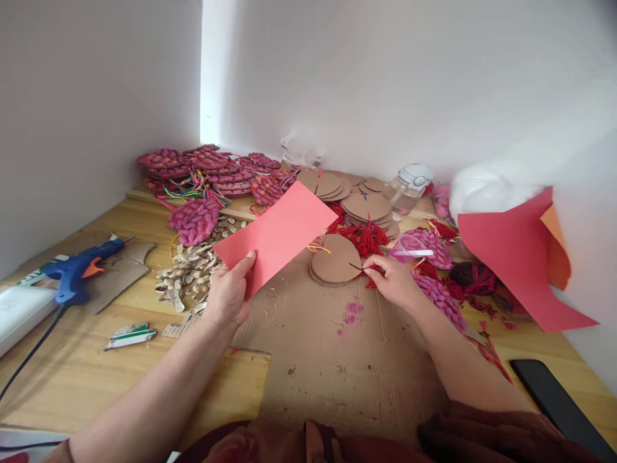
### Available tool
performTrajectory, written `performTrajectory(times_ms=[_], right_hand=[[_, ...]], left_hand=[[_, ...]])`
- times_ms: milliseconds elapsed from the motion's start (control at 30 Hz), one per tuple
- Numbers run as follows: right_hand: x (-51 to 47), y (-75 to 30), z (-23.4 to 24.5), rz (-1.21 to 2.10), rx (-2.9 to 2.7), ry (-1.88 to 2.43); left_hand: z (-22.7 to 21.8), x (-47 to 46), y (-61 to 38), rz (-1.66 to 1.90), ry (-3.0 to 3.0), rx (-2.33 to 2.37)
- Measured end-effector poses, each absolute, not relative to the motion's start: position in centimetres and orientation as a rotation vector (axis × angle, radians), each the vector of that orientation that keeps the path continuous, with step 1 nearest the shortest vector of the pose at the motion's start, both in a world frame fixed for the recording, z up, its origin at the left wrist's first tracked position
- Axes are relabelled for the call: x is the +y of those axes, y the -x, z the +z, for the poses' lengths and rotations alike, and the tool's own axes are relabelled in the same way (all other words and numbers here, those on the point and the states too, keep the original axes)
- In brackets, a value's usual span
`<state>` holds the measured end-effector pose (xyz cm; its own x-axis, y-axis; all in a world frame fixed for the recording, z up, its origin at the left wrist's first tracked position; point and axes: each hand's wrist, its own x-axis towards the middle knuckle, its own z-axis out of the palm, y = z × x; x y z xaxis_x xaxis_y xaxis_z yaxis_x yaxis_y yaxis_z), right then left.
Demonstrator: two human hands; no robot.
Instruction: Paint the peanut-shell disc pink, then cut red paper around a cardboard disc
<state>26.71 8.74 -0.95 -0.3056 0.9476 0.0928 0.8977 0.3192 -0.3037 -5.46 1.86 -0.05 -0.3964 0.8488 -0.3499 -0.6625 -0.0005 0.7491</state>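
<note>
My left hand (230, 289) grips a rectangular sheet of red paper (282, 235) by its lower left corner, thumb on top. The sheet is raised and tilted above the cardboard mat (313, 341). At the right edge of a round cardboard disc (333, 258), my right hand (393, 278) is closed in a pinch. A short dark line, a slit or a cord, runs from the disc's edge to those fingertips. Another disc shows beneath this one. Behind and under the right hand are red yarn tassels (371, 239).
Left lie a blue glue gun (74, 273), dry shells (186, 273) and pink decorated pieces (195, 218). Behind are stacked cardboard discs (367, 207) and a clear bottle (407, 186). On the right are large red paper (511, 257), a white plastic bag (486, 186) and a black phone (554, 399).
</note>
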Motion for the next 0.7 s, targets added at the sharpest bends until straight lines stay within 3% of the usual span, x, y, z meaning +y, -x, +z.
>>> performTrajectory(times_ms=[700], right_hand=[[8.0,-25.8,-1.6,0.111,-2.057,1.848]], left_hand=[[-0.1,1.8,5.5,1.676,-0.250,1.055]])
